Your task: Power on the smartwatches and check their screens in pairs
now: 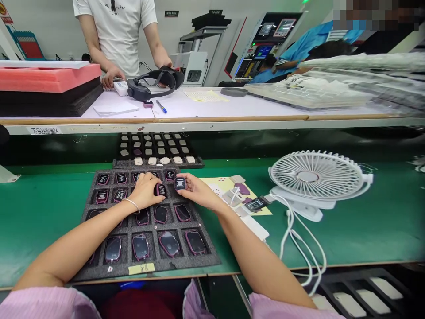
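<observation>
A dark grey foam tray [151, 262] lies on the green bench, its square pockets holding several purple-rimmed smartwatch bodies. My left hand [145, 190] reaches over the tray and pinches one smartwatch [161, 190], its screen lit with lines of text, at a pocket in the second row. Between the thumb and fingers of my right hand [195, 190] is another smartwatch [180, 183], held at the tray's right side with lit text facing me. Watches in the back rows also show text, while those in the front row, such as this dark-screened smartwatch [113, 249], look unlit.
A white fan [315, 177] stands right, its white cables [292, 230] trailing over the bench edge. Near my right forearm lie a yellow sheet [262, 209] and a small display device [255, 204]. Behind is a tray of pale pieces [159, 161]. A person [116, 35] handles a headset [149, 86] above the shelf.
</observation>
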Available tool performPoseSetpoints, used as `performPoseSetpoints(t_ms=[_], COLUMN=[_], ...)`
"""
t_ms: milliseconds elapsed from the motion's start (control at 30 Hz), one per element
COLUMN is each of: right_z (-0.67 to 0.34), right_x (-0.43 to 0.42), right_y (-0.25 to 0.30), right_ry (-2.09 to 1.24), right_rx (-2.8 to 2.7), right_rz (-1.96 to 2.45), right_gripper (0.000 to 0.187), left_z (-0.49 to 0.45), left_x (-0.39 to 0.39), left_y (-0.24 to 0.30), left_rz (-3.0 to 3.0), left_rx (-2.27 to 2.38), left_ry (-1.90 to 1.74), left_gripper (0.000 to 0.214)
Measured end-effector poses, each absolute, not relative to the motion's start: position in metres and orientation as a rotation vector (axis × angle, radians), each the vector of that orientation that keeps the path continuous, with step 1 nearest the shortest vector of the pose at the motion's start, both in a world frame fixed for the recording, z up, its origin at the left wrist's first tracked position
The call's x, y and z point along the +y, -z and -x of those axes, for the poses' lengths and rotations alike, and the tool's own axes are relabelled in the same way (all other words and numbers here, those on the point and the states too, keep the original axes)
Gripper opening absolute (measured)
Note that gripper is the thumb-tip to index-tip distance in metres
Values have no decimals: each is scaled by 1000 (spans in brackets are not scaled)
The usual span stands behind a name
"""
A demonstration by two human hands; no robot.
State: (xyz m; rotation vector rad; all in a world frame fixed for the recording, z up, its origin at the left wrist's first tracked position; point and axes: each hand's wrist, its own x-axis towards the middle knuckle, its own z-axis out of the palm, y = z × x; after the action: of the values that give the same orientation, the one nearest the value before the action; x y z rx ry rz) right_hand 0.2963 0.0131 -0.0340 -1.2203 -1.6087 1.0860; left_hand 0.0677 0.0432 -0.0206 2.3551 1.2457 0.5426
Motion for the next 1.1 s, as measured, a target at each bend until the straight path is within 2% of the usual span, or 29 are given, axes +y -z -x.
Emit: performPoseSetpoints(t_ms=[100,167,267,367,433,500,567,633,733,833,933,1033,1100], right_z=[-303,-305,-308,-309,-305,-293,-271,-240,-187,-140,-114,-109,-112], right_x=[18,21,21,16,11,4,-4,-12,-20,-22,-21,-20,-21], right_y=[44,47,49,46,40,31,21,10,-1,-3,-1,1,3], right_ry=[-835,-787,-761,-650,-557,-496,-497,-535,-470,-253,-62,-98,-205], right_rx=[-1881,-2014,-2098,-2132,-2163,-2224,-2333,-2479,-2700,-2897,-2954,-2899,-2810], right_rz=[1328,1318,1316,1365,1359,1297,1188,1071,987,1084,1196,1204,1182], right_gripper=[46,46,56,64,56,43,33,29,28,39,47,44,34], left_z=[-71,-70,-55,-15,21,56,82,96,97,89,87,93,97], left_x=[41,38,34,26,15,-1,-19,-34,-46,-47,-45,-45,-46], left_y=[24,17,-7,-39,-54,-56,-45,-26,-1,7,5,4,2], left_rz=[-2420,-2471,-2613,-2659,-2663,-2651,-2606,-2530,-2450,-2461,-2435,-2337,-2159], left_rx=[1281,1277,1296,1397,1433,1563,1734,1875,1999,2017,1993,1897,1756], left_ry=[-449,-401,-440,-647,-691,-584,-257,77,173,152,90,-238,-573], left_gripper=[42,53,66,42,36,34,34,33,40,42,35,28,29])
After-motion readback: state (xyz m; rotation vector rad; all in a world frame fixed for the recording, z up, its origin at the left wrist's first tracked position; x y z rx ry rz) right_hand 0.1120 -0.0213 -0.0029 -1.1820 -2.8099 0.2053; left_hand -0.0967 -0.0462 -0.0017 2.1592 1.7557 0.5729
